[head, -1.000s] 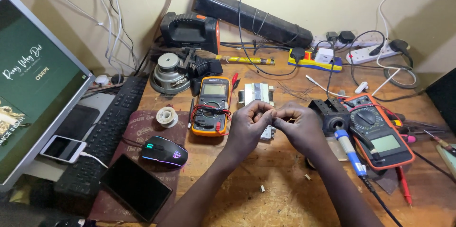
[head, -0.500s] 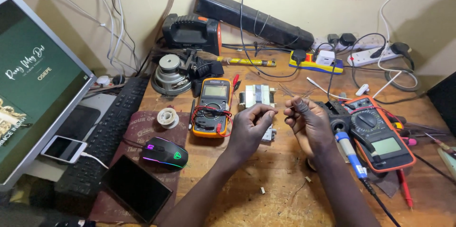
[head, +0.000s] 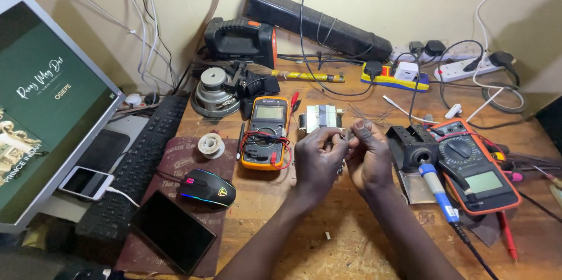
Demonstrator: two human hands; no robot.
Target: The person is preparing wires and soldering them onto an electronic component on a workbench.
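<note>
Green monitor screen (head: 41, 110) far left, dark tablet (head: 172, 230) below, grey multimeter displays centre (head: 269, 112) and right (head: 483, 181)

Electronics workbench: multimeters (head: 264, 133), soldering iron (head: 436, 183)

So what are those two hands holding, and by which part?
Both the left hand and right hand pinch something tiny between their fingertips, perhaps a thin wire; it is too small to tell.

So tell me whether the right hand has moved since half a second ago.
Yes. The right hand moved left, away from the soldering iron stand, meeting the left hand.
</note>
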